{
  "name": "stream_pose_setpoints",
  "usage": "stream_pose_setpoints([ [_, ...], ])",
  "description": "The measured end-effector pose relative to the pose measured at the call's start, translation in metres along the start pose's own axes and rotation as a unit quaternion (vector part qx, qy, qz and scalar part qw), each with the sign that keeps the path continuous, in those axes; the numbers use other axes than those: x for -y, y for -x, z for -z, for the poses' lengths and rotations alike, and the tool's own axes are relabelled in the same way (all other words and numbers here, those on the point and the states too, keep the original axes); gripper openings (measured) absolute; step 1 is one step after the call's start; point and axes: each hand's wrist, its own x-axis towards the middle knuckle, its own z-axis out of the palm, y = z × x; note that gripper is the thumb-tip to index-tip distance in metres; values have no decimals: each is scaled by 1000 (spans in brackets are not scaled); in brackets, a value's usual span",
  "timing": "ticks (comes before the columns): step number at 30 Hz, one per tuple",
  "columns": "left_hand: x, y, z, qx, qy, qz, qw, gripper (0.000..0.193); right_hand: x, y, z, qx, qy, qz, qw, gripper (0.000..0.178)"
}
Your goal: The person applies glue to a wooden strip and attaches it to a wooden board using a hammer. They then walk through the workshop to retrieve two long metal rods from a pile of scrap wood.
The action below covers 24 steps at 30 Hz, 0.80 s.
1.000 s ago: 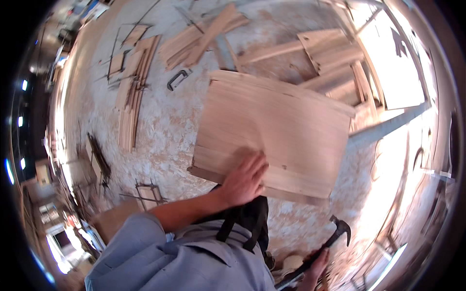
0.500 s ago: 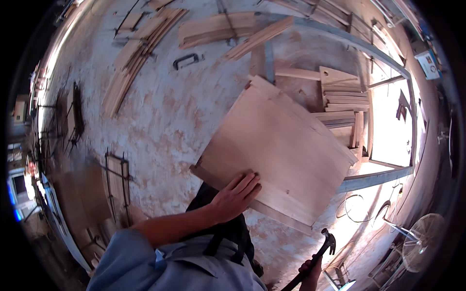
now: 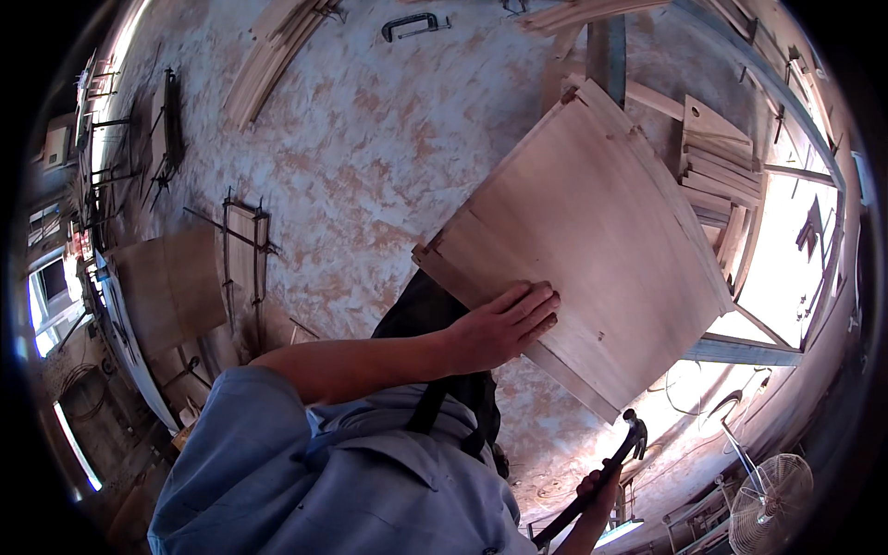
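Observation:
A wide, pale wooden panel [image 3: 583,250] with a strip along its near edge and notched corners lies tilted in front of me. My left hand [image 3: 504,326] rests on its near edge, fingers stretched flat and held together on the wood. To the right, my right hand [image 3: 601,488] is wrapped round the handle of a dark claw hammer [image 3: 636,433]. The hammer's head is raised beside the panel's near right corner; I cannot tell whether they touch. What carries the panel from beneath is hidden.
Stacked boards [image 3: 720,176] lie beyond the panel inside a grey metal frame [image 3: 740,351]. A C-clamp [image 3: 414,26] and long wood strips [image 3: 277,69] are on the stained floor. Clamped boards [image 3: 245,245] and a brown sheet [image 3: 171,287] stand left. A fan [image 3: 770,504] is at lower right.
The view has shifted, so the panel sits further right and the floor items higher. My left hand stays flat on the panel. The hammer remains in my right hand near the same corner.

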Motion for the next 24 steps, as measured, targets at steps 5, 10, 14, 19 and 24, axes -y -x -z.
stream_pose_setpoints([
  [5, -2, -6, -3, 45, -32, -8, 998, 46, -2, -7, 8, -5, 20, -10, 1000, 40],
  [10, 0, -10, -18, 47, 39, -29, 998, 40, 26, 22, -26, -40, 73, -36, 996, 34],
  [14, -4, -16, -25, 42, -51, -75, 995, 43, 11, 15, 0, 46, 18, 4, 999, 39],
  [19, -3, -25, -21, 63, -103, -107, 987, 41, 7, 16, -12, 33, -15, -11, 999, 38],
  [24, -4, -27, -23, 56, -127, -132, 982, 45, -2, 2, -18, 63, -13, -15, 998, 38],
])
